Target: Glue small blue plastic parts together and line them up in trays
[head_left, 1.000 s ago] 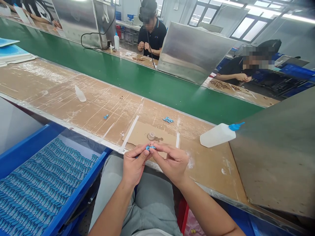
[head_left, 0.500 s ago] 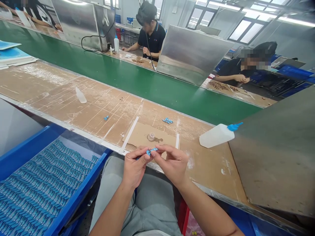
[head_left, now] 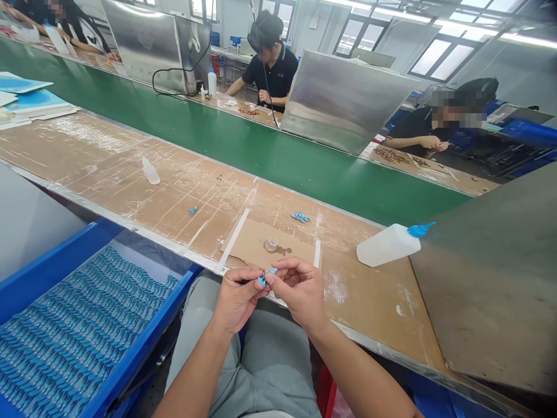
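Observation:
My left hand (head_left: 237, 298) and my right hand (head_left: 299, 289) meet at the near edge of the cardboard-covered workbench (head_left: 130, 174). Both pinch a small blue plastic part (head_left: 266, 276) between their fingertips. Just beyond the hands a small clear cap (head_left: 271, 244) sits on a loose cardboard piece (head_left: 296, 251), beside a dark glue stain. A little pile of blue parts (head_left: 300, 217) lies farther back. One single blue part (head_left: 193, 209) lies to the left.
A white squeeze bottle with a blue nozzle (head_left: 389, 244) lies on its side at right, next to a slanted metal panel (head_left: 491, 278). A blue bin (head_left: 65, 325) of stacked blue parts stands at lower left. Across the green conveyor belt (head_left: 261, 151), other people work.
My hands have drawn slightly toward me and lower, still pinching the blue part, which now sits tilted between the fingertips. The view has shifted a little.

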Demonstrator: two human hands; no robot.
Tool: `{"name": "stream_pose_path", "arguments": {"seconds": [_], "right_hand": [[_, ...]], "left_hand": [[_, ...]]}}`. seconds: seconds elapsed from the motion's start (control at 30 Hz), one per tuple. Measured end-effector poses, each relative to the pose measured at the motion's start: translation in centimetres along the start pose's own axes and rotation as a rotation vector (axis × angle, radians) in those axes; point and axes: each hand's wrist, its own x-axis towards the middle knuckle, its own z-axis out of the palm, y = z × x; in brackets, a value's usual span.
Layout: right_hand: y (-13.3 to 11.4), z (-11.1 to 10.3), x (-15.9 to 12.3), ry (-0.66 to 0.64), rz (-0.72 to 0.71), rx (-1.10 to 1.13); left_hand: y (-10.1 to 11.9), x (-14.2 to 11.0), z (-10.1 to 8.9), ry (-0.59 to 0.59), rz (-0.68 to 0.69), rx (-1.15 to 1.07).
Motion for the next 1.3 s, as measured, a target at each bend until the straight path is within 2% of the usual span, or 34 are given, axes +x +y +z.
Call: {"name": "stream_pose_path", "arguments": {"seconds": [0.17, 0.6, 0.73, 0.87, 1.0, 1.07, 1.13, 1.2, 1.3], "right_hand": [[-0.2, 1.5, 0.0, -0.059, 0.088, 0.114], [-0.4, 4.1, -0.1, -0.211, 0.137, 0.162], [0.3, 5.0, 0.1, -0.183, 0.171, 0.182], [0.9, 6.4, 0.3, -0.114, 0.19, 0.28], [1.4, 7.4, 1.6, -0.1, 0.224, 0.353], [2.1, 7.8, 3.2, -0.062, 0.185, 0.285], [3.4, 8.1, 5.3, 0.003, 0.071, 0.107], [5.2, 8.4, 7.9, 0.032, -0.088, -0.171], [7.9, 9.1, 11.5, -0.016, -0.258, -0.669]], "left_hand": [[0.9, -0.5, -0.1, -0.012, 0.039, -0.006], [3.0, -2.5, -0.6, -0.018, 0.171, 0.033], [3.3, -2.7, -0.8, 0.068, 0.175, -0.008], [3.8, -2.7, -1.0, 0.207, 0.175, -0.131], [4.8, -2.4, -1.2, 0.359, 0.164, -0.258], [5.5, -2.4, -1.3, 0.389, 0.128, -0.316], [6.2, -2.5, -1.5, 0.37, 0.114, -0.357], [6.6, -2.8, -1.8, 0.333, 0.141, -0.367], [7.0, -3.2, -2.2, 0.295, 0.182, -0.354]]}}
